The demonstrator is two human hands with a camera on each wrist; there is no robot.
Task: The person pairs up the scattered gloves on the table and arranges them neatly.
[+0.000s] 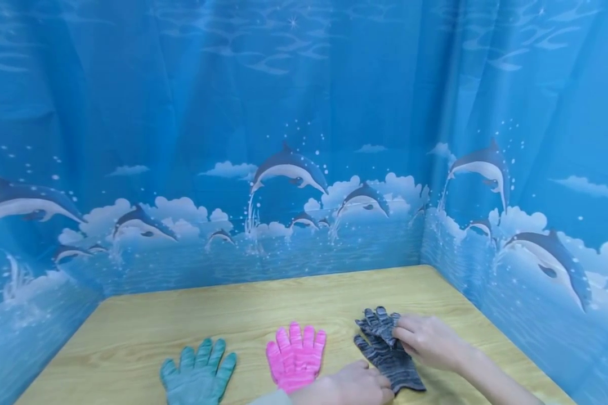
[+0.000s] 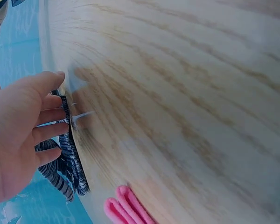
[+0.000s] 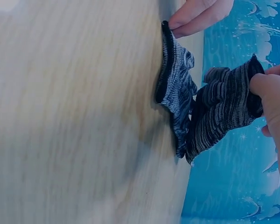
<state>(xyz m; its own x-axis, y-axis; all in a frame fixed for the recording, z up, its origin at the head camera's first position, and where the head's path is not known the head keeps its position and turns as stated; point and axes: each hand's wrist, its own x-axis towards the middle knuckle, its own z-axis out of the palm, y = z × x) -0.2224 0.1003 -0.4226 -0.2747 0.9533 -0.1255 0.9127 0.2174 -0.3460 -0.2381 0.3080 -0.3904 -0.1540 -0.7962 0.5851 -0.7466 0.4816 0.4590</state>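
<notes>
My right hand [image 1: 430, 340] pinches the cuff of a dark grey striped knit glove [image 3: 226, 100], raised at the cuff over a matching grey glove [image 1: 397, 368]. The lower glove lies on the table with its cuff toward me. At that cuff is my left hand [image 1: 352, 385], its relaxed fingertips touching the edge. In the left wrist view, the thumb stands apart from the loosely bent fingers [image 2: 51, 116]. The raised glove's fingers hang down onto the lower one's finger end in the right wrist view.
A pink glove [image 1: 296, 357] lies flat left of the grey pair, partly covered by my left arm. Farther left is a green glove [image 1: 197, 374]. The wood-grain table [image 1: 263, 304] meets a blue dolphin-print curtain [image 1: 284, 112] at the back and sides.
</notes>
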